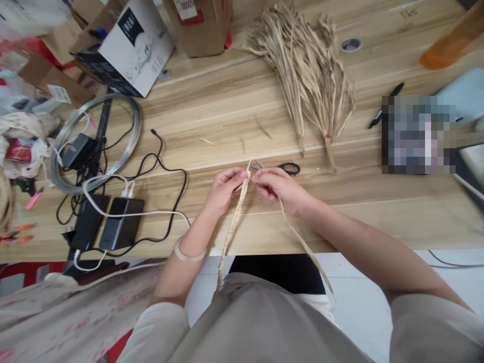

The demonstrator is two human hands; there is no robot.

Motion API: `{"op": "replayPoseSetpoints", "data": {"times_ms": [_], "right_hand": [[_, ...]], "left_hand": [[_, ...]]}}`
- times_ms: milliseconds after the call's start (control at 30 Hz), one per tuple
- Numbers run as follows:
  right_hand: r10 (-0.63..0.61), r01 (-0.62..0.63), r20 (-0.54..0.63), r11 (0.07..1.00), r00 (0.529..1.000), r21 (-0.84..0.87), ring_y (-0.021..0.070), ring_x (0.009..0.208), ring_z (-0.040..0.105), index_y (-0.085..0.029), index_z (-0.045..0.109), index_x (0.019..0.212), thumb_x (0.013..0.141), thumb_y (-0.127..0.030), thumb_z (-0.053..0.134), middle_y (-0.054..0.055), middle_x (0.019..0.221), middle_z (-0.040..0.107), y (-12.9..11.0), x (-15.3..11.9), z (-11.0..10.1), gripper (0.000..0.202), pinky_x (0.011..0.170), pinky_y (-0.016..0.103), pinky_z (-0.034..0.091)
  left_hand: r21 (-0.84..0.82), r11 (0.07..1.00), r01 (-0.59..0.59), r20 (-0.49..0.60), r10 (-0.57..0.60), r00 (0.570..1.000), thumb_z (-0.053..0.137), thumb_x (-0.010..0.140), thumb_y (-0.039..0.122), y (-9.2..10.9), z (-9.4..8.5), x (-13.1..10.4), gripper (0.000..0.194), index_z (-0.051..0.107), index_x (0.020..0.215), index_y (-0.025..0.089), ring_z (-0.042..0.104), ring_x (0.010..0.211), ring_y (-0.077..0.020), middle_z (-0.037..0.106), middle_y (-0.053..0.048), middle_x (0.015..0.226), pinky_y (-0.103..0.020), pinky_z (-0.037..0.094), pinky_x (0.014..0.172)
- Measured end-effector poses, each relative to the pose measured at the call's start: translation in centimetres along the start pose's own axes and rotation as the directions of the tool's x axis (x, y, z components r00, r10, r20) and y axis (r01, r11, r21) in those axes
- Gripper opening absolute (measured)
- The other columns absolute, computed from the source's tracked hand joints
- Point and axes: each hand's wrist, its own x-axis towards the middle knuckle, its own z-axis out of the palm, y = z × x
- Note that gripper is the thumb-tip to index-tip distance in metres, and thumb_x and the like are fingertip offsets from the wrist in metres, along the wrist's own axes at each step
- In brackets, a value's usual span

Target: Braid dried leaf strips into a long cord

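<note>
Near the table's front edge, my left hand [223,191] is closed, pinching the top end of a long braided strip of dried leaf [234,222]. The braid hangs down over the edge towards my lap. A thin pale tip [249,162] sticks up above the pinch; what it is I cannot make out. Close beside it, the fingers of my right hand [278,186] are closed on a flat dried leaf strip [298,234], whose tail trails down past the table edge. Scissors with black handles [290,168] lie just behind my right hand, their blades partly hidden.
A bundle of dried leaves [302,75] lies at the back. Several leaf scraps [263,127] dot the wooden table [212,111]. On the left are a wire coil [138,126], a power bank [123,222], cables and boxes [139,45]. A pen [385,106] lies on the right.
</note>
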Motion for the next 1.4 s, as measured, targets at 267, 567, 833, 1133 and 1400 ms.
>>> {"op": "replayPoseSetpoints", "data": {"times_ms": [267, 567, 833, 1133, 1400], "right_hand": [[0.018, -0.017, -0.001, 0.986, 1.0, 0.167, 0.0035, 0.035, 0.027, -0.017, 0.05, 0.064, 0.072, -0.024, 0.06, -0.008, 0.042, 0.039, 0.6, 0.6, -0.4, 0.014, 0.037, 0.021, 0.013], [0.005, 0.005, -0.077, 0.991, 0.997, 0.131, 0.0051, 0.041, 0.041, -0.016, 0.057, 0.066, 0.069, -0.028, 0.063, -0.005, 0.049, 0.05, 0.9, 0.7, -0.1, 0.013, 0.039, 0.02, 0.023], [-0.03, 0.037, -0.039, 0.981, 0.999, 0.193, 0.0082, 0.061, 0.058, -0.015, 0.06, 0.066, 0.068, -0.025, 0.068, 0.001, 0.068, 0.065, 1.3, 0.6, 0.0, 0.014, 0.055, 0.02, 0.041], [-0.026, 0.039, -0.072, 0.981, 0.997, 0.188, 0.0081, 0.06, 0.059, -0.015, 0.06, 0.067, 0.066, -0.029, 0.071, 0.001, 0.067, 0.066, 1.0, 0.6, 0.1, 0.018, 0.056, 0.021, 0.041], [-0.04, 0.055, -0.085, 0.983, 0.996, 0.175, 0.0081, 0.061, 0.058, -0.015, 0.06, 0.067, 0.067, -0.03, 0.071, 0.0, 0.067, 0.066, 1.0, 0.5, 0.1, 0.018, 0.057, 0.021, 0.042]], "left_hand": [[0.009, 1.0, -0.002, -0.013, 0.002, 1.0, 0.079, 0.059, 0.037, -0.2, 0.0, 0.1, 0.027, 0.068, 0.07, 0.015, 0.036, 0.042, -0.0015, 0.056, 0.003, 0.055, -0.015, 0.021, 0.04], [-0.013, 1.0, 0.001, -0.026, -0.001, 1.0, 0.077, 0.061, 0.037, -0.1, 0.0, 0.1, 0.027, 0.065, 0.072, 0.015, 0.041, 0.042, -0.0026, 0.063, 0.001, 0.06, -0.016, 0.023, 0.038], [-0.041, 0.999, 0.001, -0.028, -0.002, 1.0, 0.08, 0.058, 0.036, -0.1, -0.1, 0.2, 0.028, 0.066, 0.071, 0.015, 0.046, 0.045, -0.0034, 0.062, 0.001, 0.059, -0.016, 0.028, 0.04], [-0.063, 0.998, 0.007, -0.042, -0.009, 0.999, 0.082, 0.055, 0.035, -0.2, -0.1, 0.4, 0.026, 0.067, 0.067, 0.017, 0.045, 0.045, -0.0035, 0.059, 0.002, 0.057, -0.017, 0.031, 0.04], [-0.039, 0.999, 0.011, -0.061, -0.013, 0.998, 0.081, 0.058, 0.032, -0.1, -0.2, 0.3, 0.022, 0.066, 0.065, 0.016, 0.045, 0.044, -0.0034, 0.057, 0.003, 0.055, -0.017, 0.033, 0.041]]}}
